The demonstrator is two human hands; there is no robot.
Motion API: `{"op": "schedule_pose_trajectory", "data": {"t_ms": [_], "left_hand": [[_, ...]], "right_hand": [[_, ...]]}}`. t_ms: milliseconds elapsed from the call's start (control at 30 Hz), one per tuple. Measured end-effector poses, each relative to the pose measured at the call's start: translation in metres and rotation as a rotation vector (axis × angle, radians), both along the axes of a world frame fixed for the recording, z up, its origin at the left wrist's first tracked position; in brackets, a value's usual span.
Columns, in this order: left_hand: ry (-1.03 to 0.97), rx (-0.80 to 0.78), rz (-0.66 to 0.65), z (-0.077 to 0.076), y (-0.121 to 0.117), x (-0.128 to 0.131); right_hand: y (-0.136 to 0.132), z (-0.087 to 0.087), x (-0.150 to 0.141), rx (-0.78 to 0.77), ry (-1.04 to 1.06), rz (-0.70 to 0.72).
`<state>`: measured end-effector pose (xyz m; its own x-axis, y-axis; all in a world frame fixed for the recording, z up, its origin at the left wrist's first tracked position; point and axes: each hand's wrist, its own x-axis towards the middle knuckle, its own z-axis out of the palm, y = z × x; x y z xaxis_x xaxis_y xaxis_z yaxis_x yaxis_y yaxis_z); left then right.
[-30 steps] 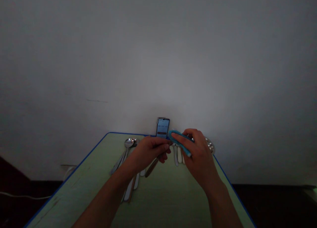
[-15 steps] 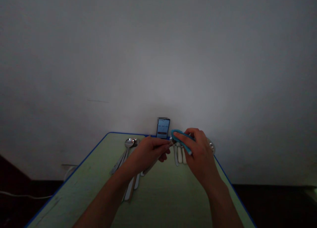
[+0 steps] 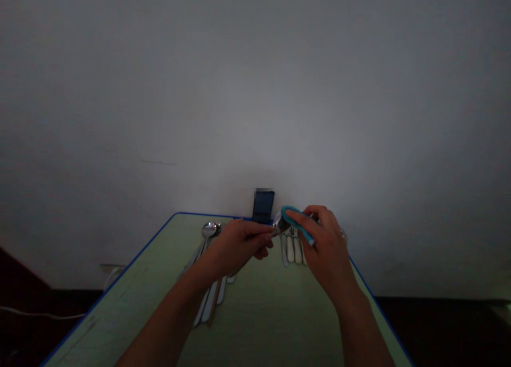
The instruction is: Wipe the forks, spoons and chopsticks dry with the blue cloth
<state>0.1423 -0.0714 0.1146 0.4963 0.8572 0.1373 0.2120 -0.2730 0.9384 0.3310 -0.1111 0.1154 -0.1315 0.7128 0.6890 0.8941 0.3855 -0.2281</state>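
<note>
My left hand (image 3: 245, 240) pinches a shiny metal spoon (image 3: 279, 223) near its neck, its bowl pointing up and right. The rest of the spoon's handle is hidden by the fingers. In my right hand (image 3: 325, 242) is a folded blue cloth (image 3: 297, 224), gripped between thumb and fingers, with its left end against the spoon's bowl. Both hands are above the far part of the table. Left of my left hand, and partly behind its forearm, lie several metal spoons (image 3: 208, 230) and other long-handled utensils (image 3: 207, 306).
Several pieces of cutlery with white handles (image 3: 290, 249) lie beside my right hand. A phone (image 3: 263, 206) leans on the wall at the back edge of the pale green table (image 3: 263, 314) with a blue rim. A shiny round item (image 3: 344, 236) is mostly hidden behind my right hand.
My right hand has shifted slightly right with the cloth, baring more of the spoon's bowl. My left hand is almost where it was. The phone's screen has gone dark.
</note>
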Motion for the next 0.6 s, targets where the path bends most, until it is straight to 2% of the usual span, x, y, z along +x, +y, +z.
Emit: {"op": "schedule_pose_trajectory", "data": {"t_ms": [300,600], "left_hand": [[-0.019,-0.021,-0.009,-0.0041,0.0024,-0.0024],[-0.041,-0.072,0.011,0.0011,0.0012,-0.0016]], "right_hand": [[0.0043,-0.0050,0.0046,0.016,0.011,-0.006],[0.0044,-0.0060,0.0041,0.013,0.011,-0.007]]}}
